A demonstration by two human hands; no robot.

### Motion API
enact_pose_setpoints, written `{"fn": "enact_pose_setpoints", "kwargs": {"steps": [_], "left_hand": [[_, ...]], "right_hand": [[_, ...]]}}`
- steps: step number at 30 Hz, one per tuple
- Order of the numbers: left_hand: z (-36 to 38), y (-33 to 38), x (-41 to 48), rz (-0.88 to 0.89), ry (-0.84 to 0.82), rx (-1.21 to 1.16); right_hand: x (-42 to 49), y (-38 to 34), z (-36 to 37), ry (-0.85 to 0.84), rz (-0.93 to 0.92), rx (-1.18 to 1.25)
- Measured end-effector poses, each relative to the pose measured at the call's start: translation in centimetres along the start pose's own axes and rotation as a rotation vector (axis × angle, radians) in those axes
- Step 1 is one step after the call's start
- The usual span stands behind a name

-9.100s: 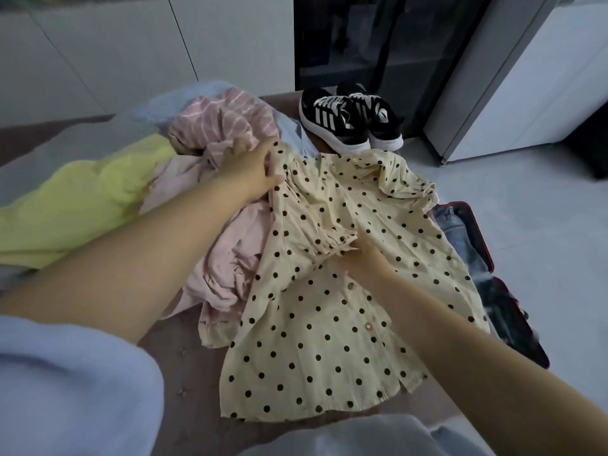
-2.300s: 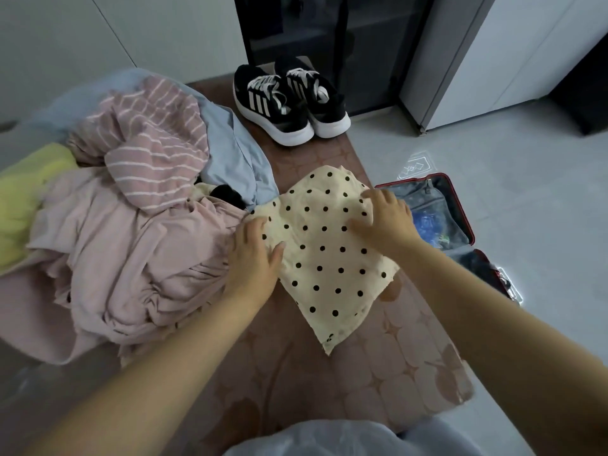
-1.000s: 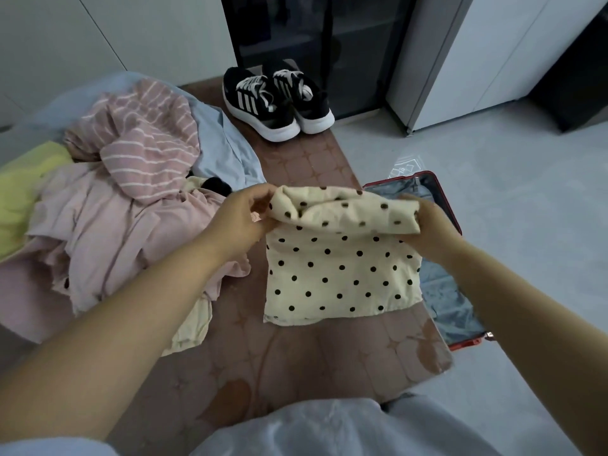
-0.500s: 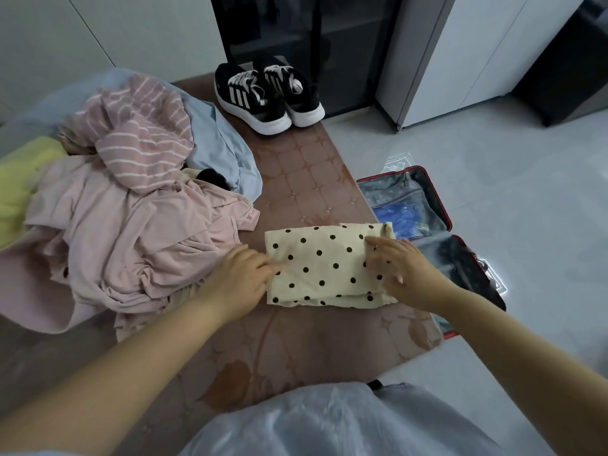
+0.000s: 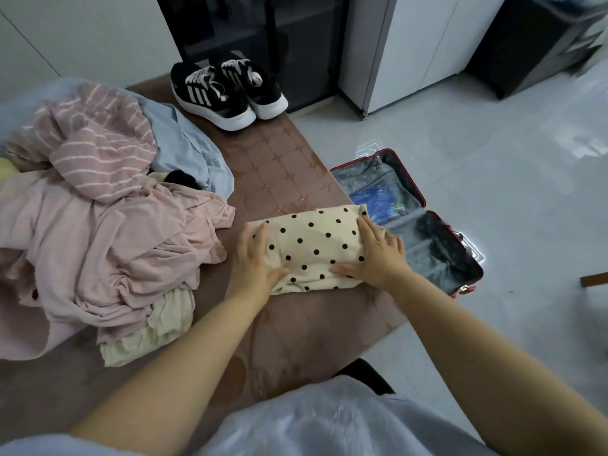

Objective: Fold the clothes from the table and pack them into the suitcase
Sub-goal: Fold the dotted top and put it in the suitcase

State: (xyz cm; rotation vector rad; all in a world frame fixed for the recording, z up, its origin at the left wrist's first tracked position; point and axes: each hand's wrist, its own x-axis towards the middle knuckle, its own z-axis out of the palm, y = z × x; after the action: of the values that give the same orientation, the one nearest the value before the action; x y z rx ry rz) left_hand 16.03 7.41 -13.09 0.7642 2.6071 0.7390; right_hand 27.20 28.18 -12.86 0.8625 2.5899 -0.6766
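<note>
Pressing with straight, spread fingers [image 5: 367, 232], left hand [image 5: 254, 260] and right hand [image 5: 380, 256] flatten the folded polka-dot top [image 5: 312, 245] on the surface [image 5: 279, 166] beside the open suitcase [image 5: 365, 177]; soft, light and floppy, it likely wants scooping from underneath both ends.

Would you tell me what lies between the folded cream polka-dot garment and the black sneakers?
In the head view, only bare brown tabletop separates the polka-dot garment from the black sneakers.

Both hands lie flat on the folded dotted shirt [image 5: 312, 248] on the counter [image 5: 279, 166]: left hand [image 5: 255, 258] at its left edge, right hand [image 5: 378, 255] at its right. An open suitcase [image 5: 411, 189] lies on the floor just beside. Clothes [image 5: 98, 232] are heaped left; sneakers [image 5: 227, 90] stand at the far end.
</note>
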Motion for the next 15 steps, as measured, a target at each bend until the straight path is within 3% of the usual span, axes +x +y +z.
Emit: {"fn": "enact_pose_setpoints", "kwargs": {"steps": [2, 6, 15], "left_hand": [[-0.6, 0.2, 0.1, -0.095, 0.056, -0.203], [-0.7, 2.4, -0.3, -0.206, -0.002, -0.463], [6.3, 12.9, 1.1, -0.223, 0.128, -0.376]], "right_hand": [[-0.1, 0.5, -0.2, 0.017, -0.016, 0.143], [-0.6, 1.4, -0.1, 0.11, 0.002, 0.694], [0.0, 11.6, -4.1, -0.031, 0.061, 1.042]]}}
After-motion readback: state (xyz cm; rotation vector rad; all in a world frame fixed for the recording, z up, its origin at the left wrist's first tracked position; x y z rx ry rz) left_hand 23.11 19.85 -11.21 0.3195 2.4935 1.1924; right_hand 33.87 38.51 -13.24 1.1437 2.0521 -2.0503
